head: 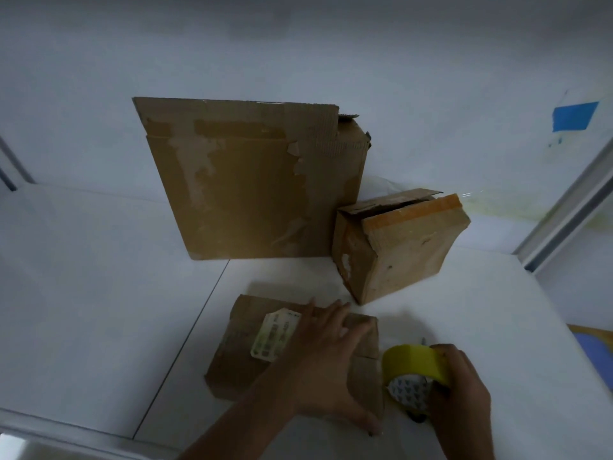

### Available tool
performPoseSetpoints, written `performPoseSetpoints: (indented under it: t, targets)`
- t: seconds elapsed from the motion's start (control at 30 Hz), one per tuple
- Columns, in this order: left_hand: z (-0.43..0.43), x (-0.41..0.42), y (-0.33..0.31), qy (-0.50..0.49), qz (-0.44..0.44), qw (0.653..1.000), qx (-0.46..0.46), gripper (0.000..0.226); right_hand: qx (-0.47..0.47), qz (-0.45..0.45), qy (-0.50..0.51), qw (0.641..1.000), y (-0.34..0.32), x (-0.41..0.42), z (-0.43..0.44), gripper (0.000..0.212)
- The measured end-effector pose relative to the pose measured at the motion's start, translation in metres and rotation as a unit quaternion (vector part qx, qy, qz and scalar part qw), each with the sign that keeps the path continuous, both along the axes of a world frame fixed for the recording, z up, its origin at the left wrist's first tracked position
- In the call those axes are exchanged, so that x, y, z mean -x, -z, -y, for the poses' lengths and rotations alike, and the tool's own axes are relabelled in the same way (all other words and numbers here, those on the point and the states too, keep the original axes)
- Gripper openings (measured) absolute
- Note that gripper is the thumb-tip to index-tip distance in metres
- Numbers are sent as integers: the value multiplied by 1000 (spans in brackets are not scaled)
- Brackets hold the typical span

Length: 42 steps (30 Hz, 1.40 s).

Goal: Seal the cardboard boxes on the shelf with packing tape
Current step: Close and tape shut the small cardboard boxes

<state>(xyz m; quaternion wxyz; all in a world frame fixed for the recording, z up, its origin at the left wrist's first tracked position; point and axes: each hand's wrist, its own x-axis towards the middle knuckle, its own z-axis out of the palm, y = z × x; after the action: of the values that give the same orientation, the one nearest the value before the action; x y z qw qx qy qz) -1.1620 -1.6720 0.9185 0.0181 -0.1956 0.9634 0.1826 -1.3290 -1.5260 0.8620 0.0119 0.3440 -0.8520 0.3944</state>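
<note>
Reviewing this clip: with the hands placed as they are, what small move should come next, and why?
Probably move the tape roll left onto the flat box and start a strip across its top. The left hand presses flat on that box, steadying it, and the right hand grips the roll just beside the box's right edge.

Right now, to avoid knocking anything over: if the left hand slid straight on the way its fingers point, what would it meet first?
Probably the small open box, its near left side. The left hand lies flat on the labelled box, fingers aimed up-right. Depth is unclear; it might miss.
</note>
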Motion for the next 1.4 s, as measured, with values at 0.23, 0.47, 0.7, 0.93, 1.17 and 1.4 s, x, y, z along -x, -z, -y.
performPoseSetpoints:
  t: [0.23,0.47,0.7,0.93,1.17,1.4]
  targets:
    - [-8,9,4,20,-44,998,33,113,10,32,8,999,-12,-7,-4,51]
    - [-4,-1,-20,-19,-153,988,-20,109,59,156,80,983,-30,-20,-10,19]
    - [-2,-13,-46,-42,-331,934,-132,106,172,385,0,907,-81,-50,16,22]
    - [9,-32,-55,-37,-423,833,-354,84,176,217,-91,956,-145,-71,30,24]
    - [27,-58,-48,-83,-373,820,-427,91,126,165,-163,965,-149,-93,48,26]
    - [32,-65,-43,-127,-395,792,-449,69,111,41,-160,980,-152,-88,61,52]
